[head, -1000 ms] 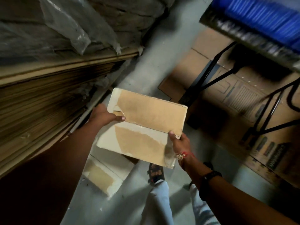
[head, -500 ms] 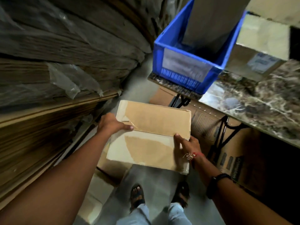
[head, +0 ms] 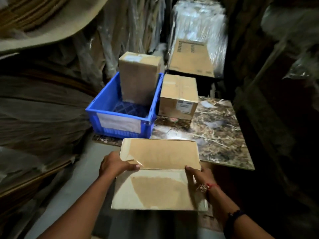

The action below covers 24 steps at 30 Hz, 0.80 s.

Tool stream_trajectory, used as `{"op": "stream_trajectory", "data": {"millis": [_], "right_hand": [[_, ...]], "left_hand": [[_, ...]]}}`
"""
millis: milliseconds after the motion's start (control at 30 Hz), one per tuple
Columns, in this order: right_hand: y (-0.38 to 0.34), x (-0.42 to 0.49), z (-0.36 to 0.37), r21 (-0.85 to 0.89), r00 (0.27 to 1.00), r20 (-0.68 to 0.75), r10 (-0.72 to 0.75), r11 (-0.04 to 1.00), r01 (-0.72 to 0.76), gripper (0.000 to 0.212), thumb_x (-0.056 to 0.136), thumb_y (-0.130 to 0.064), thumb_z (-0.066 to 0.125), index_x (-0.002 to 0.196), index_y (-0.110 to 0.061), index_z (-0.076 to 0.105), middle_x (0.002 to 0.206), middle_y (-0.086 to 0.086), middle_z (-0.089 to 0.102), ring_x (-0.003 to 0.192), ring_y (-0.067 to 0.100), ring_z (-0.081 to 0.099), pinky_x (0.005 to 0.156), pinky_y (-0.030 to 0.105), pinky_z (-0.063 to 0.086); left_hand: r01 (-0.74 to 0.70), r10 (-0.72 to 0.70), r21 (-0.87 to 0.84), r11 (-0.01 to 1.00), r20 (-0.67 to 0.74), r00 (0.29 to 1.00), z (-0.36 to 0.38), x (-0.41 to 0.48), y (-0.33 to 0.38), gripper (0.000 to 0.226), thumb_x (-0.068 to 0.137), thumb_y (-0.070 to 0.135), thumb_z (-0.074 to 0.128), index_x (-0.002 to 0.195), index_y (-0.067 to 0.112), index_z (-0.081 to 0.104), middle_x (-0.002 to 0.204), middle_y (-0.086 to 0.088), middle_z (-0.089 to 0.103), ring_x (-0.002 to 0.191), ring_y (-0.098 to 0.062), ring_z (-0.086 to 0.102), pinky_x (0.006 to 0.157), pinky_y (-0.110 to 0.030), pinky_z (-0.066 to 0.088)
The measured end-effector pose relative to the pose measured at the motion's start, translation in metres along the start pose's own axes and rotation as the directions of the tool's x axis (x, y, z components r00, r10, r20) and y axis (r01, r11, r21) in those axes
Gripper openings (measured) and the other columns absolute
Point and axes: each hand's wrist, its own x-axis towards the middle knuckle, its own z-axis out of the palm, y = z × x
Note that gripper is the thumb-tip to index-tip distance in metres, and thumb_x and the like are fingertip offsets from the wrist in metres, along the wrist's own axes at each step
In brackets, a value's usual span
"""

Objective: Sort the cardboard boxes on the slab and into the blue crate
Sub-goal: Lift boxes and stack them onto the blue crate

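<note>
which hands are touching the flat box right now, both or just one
Touching, both. The head view shows the left hand with its thumb over the flat box at its left edge, and the right hand gripping the right edge.

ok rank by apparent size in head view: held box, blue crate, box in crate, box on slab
1. held box (nearest camera, so inflated)
2. blue crate
3. box in crate and box on slab look alike

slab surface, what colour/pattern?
Dark brown marble slab with pale cream and white veining, glossy. Only the head view shows it.
</note>
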Motion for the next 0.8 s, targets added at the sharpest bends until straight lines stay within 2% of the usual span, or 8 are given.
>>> {"op": "stream_trajectory", "data": {"millis": [100, 200, 367, 567, 667, 800], "right_hand": [[-0.012, 0.016, -0.032, 0.024, 0.999, -0.033, -0.008, 1.0, 0.009, 0.013, 0.08, -0.019, 0.077, 0.086, -0.009, 0.072, 0.072, 0.0, 0.068, 0.062, 0.013, 0.06, 0.043, 0.016, 0.043], [-0.024, 0.034, -0.056, 0.036, 0.999, -0.041, -0.015, 0.999, 0.016, 0.016, 0.08, -0.019, 0.077, 0.089, -0.007, 0.072, 0.073, 0.001, 0.067, 0.065, 0.013, 0.06, 0.05, 0.021, 0.043], [-0.039, 0.066, -0.092, 0.039, 0.996, -0.089, -0.019, 0.999, 0.022, 0.013, 0.078, -0.022, 0.079, 0.079, -0.012, 0.071, 0.071, -0.001, 0.067, 0.065, 0.012, 0.061, 0.055, 0.022, 0.044], [-0.053, 0.105, -0.114, 0.015, 0.987, -0.156, -0.035, 0.999, 0.038, 0.012, 0.079, -0.023, 0.077, 0.074, -0.016, 0.068, 0.076, 0.003, 0.067, 0.066, 0.01, 0.058, 0.056, 0.023, 0.042], [-0.062, 0.123, -0.117, 0.015, 0.983, -0.182, -0.024, 1.0, 0.027, 0.016, 0.077, -0.023, 0.078, 0.082, -0.01, 0.071, 0.075, 0.003, 0.067, 0.066, 0.012, 0.059, 0.055, 0.023, 0.041], [-0.071, 0.146, -0.117, 0.03, 0.967, -0.254, 0.008, 1.0, -0.001, 0.021, 0.072, -0.029, 0.081, 0.077, -0.011, 0.071, 0.077, 0.005, 0.07, 0.072, 0.019, 0.065, 0.063, 0.028, 0.046]], "left_hand": [[-0.018, 0.018, 0.026, 1.0, 0.007, 1.0, 0.017, 0.009, 0.033, 0.073, 0.038, 0.057, 0.093, 0.087, 0.013, 0.061, 0.096, -0.005, 0.066, 0.094, -0.03, 0.064, 0.07, -0.032, 0.046], [-0.031, 0.03, 0.059, 0.998, 0.021, 0.999, 0.032, 0.017, 0.066, 0.088, 0.034, 0.064, 0.09, 0.1, 0.014, 0.06, 0.106, -0.007, 0.066, 0.097, -0.028, 0.063, 0.071, -0.032, 0.046], [-0.057, 0.056, 0.098, 0.994, 0.011, 0.998, 0.055, 0.028, 0.115, 0.088, 0.035, 0.065, 0.09, 0.098, 0.014, 0.056, 0.105, -0.007, 0.063, 0.097, -0.028, 0.061, 0.078, -0.038, 0.054], [-0.088, 0.089, 0.163, 0.983, 0.002, 0.996, 0.082, 0.049, 0.154, 0.09, 0.04, 0.069, 0.087, 0.101, 0.011, 0.056, 0.109, -0.01, 0.063, 0.103, -0.032, 0.061, 0.08, -0.037, 0.052], [-0.116, 0.115, 0.167, 0.979, 0.018, 0.993, 0.091, 0.065, 0.167, 0.085, 0.042, 0.07, 0.086, 0.096, 0.012, 0.054, 0.112, -0.012, 0.064, 0.104, -0.032, 0.061, 0.077, -0.035, 0.053], [-0.158, 0.152, 0.208, 0.965, 0.047, 0.987, 0.102, 0.089, 0.19, 0.084, 0.049, 0.068, 0.085, 0.101, 0.01, 0.054, 0.116, -0.013, 0.062, 0.108, -0.032, 0.059, 0.07, -0.031, 0.043]]}}
